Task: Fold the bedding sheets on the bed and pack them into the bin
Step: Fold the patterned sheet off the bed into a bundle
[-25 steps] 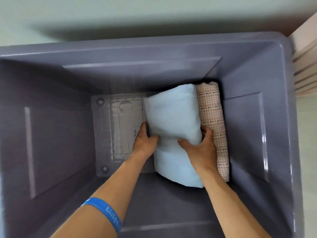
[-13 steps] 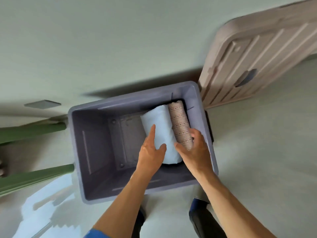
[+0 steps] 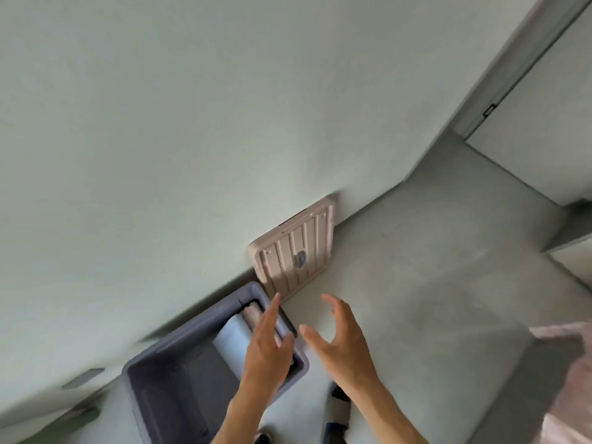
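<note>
View: looking down from head height at a pale floor beside a pale wall; the picture is slightly blurred.
Bin: a grey-purple plastic bin stands open on the floor against the wall, low and left of centre.
Packed bedding: a folded light blue sheet lies in the bin's far right end, with a rolled checked sheet just beside it, against the end wall. Part of both is hidden by the left hand.
Free space: the rest of the bin floor shows bare plastic.
Left hand: the left hand hovers above the bin's right end, fingers straight and relaxed; its grip is loose and holds nothing.
Right hand: the right hand hangs over the floor just right of the bin, fingers spread and slightly bent; its grip is wide and holds nothing.
Lid: a pinkish ribbed lid leans against the wall just beyond the bin.
Right edge: blurred pale pink fabric shows there, possibly bedding on the bed; I cannot tell for certain.
Done: two sheets are folded and packed.
Left: likely any remaining bedding to fold and pack; how much cannot be told. The bin has room for more.
</note>
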Available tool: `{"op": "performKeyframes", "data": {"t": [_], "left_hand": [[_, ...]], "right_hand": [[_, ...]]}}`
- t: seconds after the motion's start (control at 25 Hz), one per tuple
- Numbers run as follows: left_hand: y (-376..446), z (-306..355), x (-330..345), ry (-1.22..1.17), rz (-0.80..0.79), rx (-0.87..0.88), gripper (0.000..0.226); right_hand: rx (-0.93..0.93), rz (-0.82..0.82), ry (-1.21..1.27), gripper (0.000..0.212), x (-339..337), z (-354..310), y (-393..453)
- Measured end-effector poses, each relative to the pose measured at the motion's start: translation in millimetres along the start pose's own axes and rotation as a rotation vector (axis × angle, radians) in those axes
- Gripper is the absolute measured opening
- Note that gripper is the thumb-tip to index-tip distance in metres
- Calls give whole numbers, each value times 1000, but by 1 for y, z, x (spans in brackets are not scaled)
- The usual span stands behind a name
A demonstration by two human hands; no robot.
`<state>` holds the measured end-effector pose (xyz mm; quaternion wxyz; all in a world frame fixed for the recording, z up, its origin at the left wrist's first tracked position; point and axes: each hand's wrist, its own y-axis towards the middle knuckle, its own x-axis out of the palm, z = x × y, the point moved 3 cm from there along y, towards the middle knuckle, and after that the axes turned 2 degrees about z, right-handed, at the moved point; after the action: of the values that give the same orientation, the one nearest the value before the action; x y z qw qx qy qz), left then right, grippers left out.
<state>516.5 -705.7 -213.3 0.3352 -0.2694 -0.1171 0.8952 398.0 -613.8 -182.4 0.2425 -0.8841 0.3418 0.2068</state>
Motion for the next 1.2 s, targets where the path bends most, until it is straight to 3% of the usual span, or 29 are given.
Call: {"op": "performKeyframes", "data": {"t": [0.24, 0.44, 0.64, 0.88, 1.2], "left_hand": [[-33, 213, 89, 96, -237, 437, 66], [-107, 331, 252, 168, -512, 643, 65], [-188, 379, 416, 203, -820, 744, 69], [-264, 392, 567, 323, -1126, 715, 68], [-275, 465, 756, 392, -1385, 847, 68]], "right_hand": [[25, 472, 236, 60, -194, -34, -54], [76, 855, 402, 48, -378, 30, -127], [209, 1145, 491, 50, -494, 140, -211], [408, 1430, 599, 47, -554, 242, -289], [537, 1680, 559, 51, -677, 331, -268]]}}
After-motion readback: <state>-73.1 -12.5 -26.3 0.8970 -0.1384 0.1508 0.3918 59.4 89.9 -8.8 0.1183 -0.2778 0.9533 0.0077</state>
